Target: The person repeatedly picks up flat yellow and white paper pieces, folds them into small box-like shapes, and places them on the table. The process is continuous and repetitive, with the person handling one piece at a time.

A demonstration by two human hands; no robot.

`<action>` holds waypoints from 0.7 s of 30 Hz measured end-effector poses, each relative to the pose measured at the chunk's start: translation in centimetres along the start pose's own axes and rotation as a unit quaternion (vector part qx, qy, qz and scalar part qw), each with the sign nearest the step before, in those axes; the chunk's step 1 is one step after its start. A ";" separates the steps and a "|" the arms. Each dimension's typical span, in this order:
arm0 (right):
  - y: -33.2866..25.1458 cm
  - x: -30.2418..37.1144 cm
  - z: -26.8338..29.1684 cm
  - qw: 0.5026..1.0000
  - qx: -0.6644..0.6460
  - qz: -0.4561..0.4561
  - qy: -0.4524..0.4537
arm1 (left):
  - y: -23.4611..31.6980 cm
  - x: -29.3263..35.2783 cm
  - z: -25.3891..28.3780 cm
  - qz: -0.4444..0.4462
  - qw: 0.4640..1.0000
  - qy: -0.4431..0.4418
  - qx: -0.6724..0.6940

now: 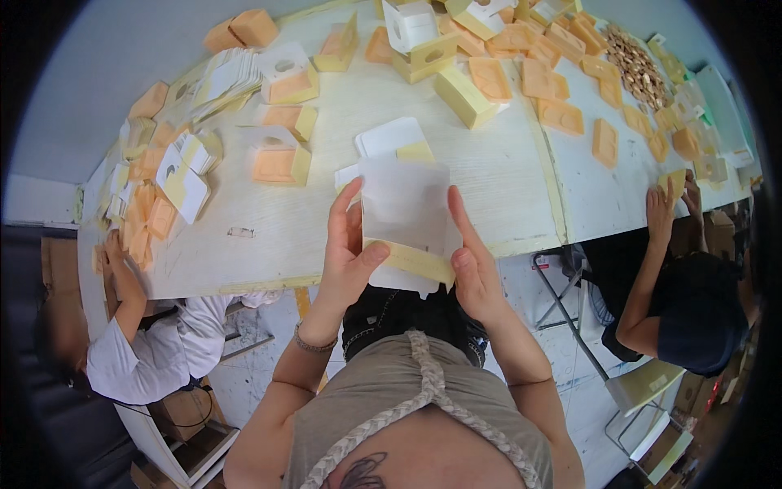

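Observation:
Between my two hands is a small cardboard box [406, 204], white inside with a pale yellow front strip, held over the table's near edge. My left hand [345, 244] grips its left side, thumb on the yellow strip. On the right side, my right hand [476, 265] presses with its thumb near the strip's end, fingers pointing up along the wall. The box looks partly folded, and flaps hang at its lower edge. Just beyond it, a flat white and yellow carton blank [393, 140] lies on the table.
Orange moulded trays [560, 116] and yellow boxes [466, 96] cover the table's far side. Stacked carton blanks [224, 77] lie at the far left, with open boxes holding orange trays [281, 163] nearby. Small brown pieces [634, 67] are heaped at far right. Co-workers sit on both sides.

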State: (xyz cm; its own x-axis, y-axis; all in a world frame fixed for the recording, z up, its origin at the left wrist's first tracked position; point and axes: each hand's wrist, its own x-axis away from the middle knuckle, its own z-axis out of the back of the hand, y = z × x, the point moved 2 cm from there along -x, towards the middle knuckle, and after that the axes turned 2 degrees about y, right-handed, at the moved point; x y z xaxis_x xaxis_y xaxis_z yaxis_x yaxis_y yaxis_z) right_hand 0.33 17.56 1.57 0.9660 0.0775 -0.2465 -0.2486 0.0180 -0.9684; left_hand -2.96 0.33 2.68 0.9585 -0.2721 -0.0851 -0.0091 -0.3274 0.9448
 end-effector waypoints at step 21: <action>1.0 2.6 -0.8 0.993 -0.064 -0.029 0.099 | -2.9 3.6 1.5 0.126 0.991 -0.048 -0.012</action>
State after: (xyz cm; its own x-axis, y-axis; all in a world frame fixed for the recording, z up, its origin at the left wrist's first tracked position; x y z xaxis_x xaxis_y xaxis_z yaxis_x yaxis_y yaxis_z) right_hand 2.65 16.94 -0.03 0.9764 -0.1184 -0.1804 -0.1935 -0.1107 -0.9748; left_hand 0.05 -1.06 -0.81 0.8946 -0.4288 0.1262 -0.2377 -0.2172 0.9467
